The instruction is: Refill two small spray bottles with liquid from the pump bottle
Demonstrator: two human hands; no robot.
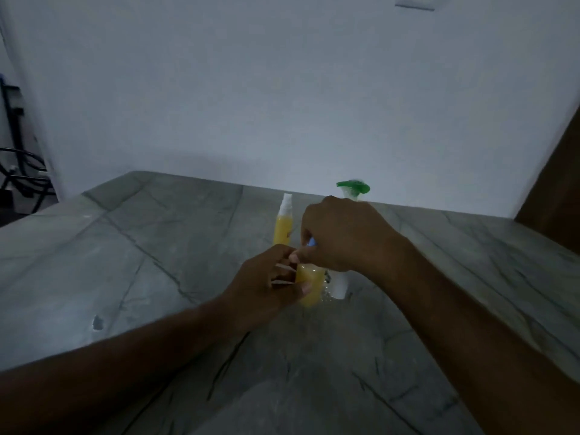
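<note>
Your left hand grips the near spray bottle round its yellow body, fingers and thumb curled on it; the bottle stands roughly upright on the grey stone counter, its long axis vertical, so its neck sits directly under your right hand. That right hand comes down from above, fingers curled and pinching at the top of the bottle, where a bit of blue shows between them (a cap or spray head, probably; the view is dim and blurred, so I cannot tell which). The coming move turns on this stacking: the top lies straight above the body you hold, so any twist or lift should run along that vertical axis while your left hand keeps the body from turning.

A white piece stands just beside the bottle on its right, touching or nearly so. Of the 2 small bottles, the other spray bottle stands behind, apart from both hands, its white sprayer on and yellow liquid inside. The pump bottle is farther back, mostly hidden by your right hand; only its green pump head shows, nearer your right hand than your left.
</note>
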